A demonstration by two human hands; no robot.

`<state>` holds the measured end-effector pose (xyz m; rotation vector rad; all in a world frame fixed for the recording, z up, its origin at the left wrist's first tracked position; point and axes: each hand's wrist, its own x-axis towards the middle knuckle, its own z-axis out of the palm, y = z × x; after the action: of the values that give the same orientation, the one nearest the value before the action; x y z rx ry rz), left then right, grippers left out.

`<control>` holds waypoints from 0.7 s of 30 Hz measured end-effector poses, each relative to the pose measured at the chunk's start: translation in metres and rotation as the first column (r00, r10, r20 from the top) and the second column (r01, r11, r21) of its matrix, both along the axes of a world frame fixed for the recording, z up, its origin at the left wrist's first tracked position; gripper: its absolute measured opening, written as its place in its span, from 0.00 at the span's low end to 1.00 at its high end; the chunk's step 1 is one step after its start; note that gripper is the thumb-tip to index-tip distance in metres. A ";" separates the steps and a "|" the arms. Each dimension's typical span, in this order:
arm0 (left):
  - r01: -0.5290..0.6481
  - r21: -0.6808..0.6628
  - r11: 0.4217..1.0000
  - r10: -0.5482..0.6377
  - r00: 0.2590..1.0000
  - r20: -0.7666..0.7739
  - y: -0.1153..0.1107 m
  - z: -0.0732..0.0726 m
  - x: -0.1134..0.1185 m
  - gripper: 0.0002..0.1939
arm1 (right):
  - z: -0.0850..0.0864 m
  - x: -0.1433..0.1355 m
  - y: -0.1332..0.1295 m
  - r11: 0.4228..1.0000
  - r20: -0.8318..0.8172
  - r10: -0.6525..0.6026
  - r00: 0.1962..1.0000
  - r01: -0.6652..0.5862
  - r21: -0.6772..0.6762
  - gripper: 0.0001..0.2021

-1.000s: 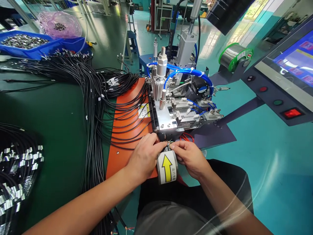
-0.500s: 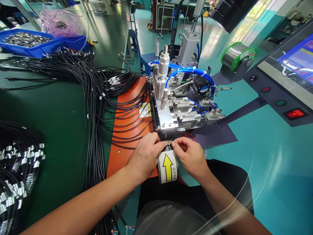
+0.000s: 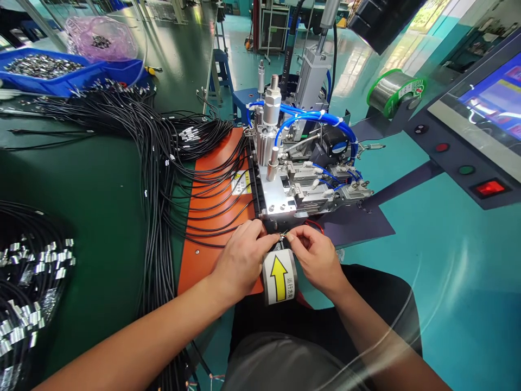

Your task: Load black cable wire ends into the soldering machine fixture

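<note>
At the front end of the machine, my left hand (image 3: 243, 258) is closed, its thumb and fingertips pinching the end of a black cable, mostly hidden by the hand. Facing it, my right hand (image 3: 316, 259) pinches thin wires (image 3: 284, 235) at that cable end, with thumb and forefinger pressed together. A small bright metal piece shows between the fingertips, too small to make out fully. Just below lies the rounded machine end with a yellow arrow label (image 3: 279, 277). Several black cables (image 3: 220, 209) run across the orange board (image 3: 203, 271) into the machine's edge.
The machine (image 3: 277, 190) with blue air tubes stands directly ahead. A solder spool (image 3: 391, 93) and a control panel (image 3: 480, 146) are at right. Cable bundles (image 3: 152, 179) cover the green table (image 3: 109, 228); a blue tray (image 3: 61, 81) of small metal parts sits far left.
Both hands stay at almost the same place. The right fingertips shift very slightly at the wires; nothing else visibly moves.
</note>
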<state>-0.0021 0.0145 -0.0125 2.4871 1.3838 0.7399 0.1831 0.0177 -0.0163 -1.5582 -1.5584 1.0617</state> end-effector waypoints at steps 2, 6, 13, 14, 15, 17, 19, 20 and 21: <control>-0.002 -0.004 1.000 0.002 1.000 -0.005 0.000 0.000 0.000 0.12 | -0.002 0.001 0.000 1.000 -0.019 0.000 1.000 0.000 -0.012 0.11; -0.003 -0.004 1.000 0.002 1.000 -0.008 0.000 0.000 0.000 0.12 | -0.002 0.003 0.000 1.000 -0.033 0.015 0.999 -0.016 -0.014 0.11; -0.001 0.005 1.000 0.001 1.000 -0.010 0.001 -0.004 -0.001 0.12 | 0.002 0.002 0.005 0.984 0.102 0.040 0.994 -0.057 0.167 0.10; 0.000 0.002 1.000 0.000 1.000 -0.013 0.001 -0.004 -0.001 0.12 | 0.002 0.002 0.006 0.983 0.120 0.047 0.992 -0.068 0.169 0.10; 0.002 0.002 1.000 -0.002 1.000 -0.014 0.001 -0.005 -0.001 0.12 | 0.003 0.001 0.007 0.984 0.131 0.052 0.990 -0.074 0.164 0.10; 0.005 0.011 1.000 -0.005 1.000 -0.013 0.001 -0.005 -0.001 0.11 | 0.003 0.001 0.008 0.987 0.138 0.061 0.989 -0.080 0.142 0.10; 0.003 0.022 1.000 -0.003 1.000 -0.017 0.001 -0.005 -0.001 0.11 | 0.003 0.001 0.008 0.990 0.139 0.067 0.988 -0.084 0.116 0.10; 0.000 0.027 1.000 0.000 1.000 -0.022 0.001 -0.005 -0.001 0.11 | 0.003 0.001 0.009 0.991 0.140 0.070 0.988 -0.085 0.106 0.10; -0.001 0.030 1.000 0.002 1.000 -0.031 0.000 -0.004 -0.001 0.11 | 0.003 0.001 0.009 0.991 0.139 0.073 0.988 -0.087 0.098 0.10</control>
<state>-0.0031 0.0149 -0.0169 2.5315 1.3957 0.7306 0.1845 0.0265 -0.0131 -1.5352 -1.7529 0.9182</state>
